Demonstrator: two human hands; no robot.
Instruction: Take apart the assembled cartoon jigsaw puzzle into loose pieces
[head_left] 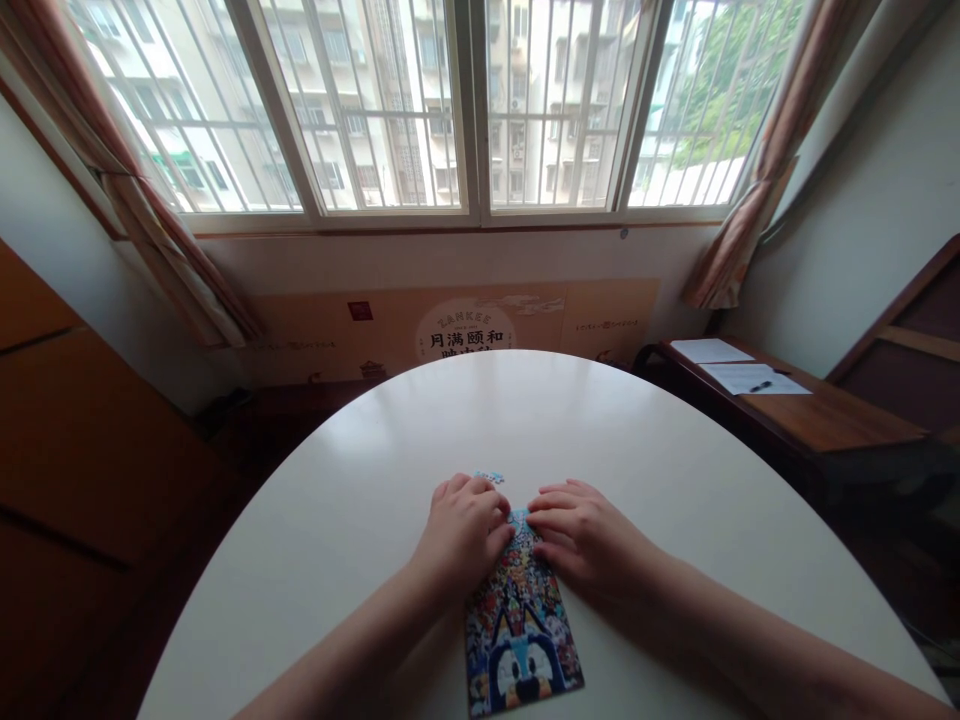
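Note:
On the white table lies a jigsaw puzzle (523, 625), a narrow upright rectangle with a crowded colourful picture and a large blue cartoon dog face at its near end. My left hand (466, 525) rests at its upper left edge, fingers curled and thumb close to the index finger; whatever lies between the fingertips is hidden. At the upper right edge is my right hand (581, 530), fingers stretched out and slightly apart, fingertips touching the puzzle's far end. Just beyond my left fingers sits a small cluster of loose pale-blue puzzle pieces (492, 478), partly covered by that hand.
The round white table (360, 480) curves away toward a barred window (465, 110). A printed cardboard panel (540, 310) stands below the sill. To the right, a wooden side table (847, 410) bears papers (750, 378) and a dark pen (760, 386). Curtains (161, 220) hang at both sides.

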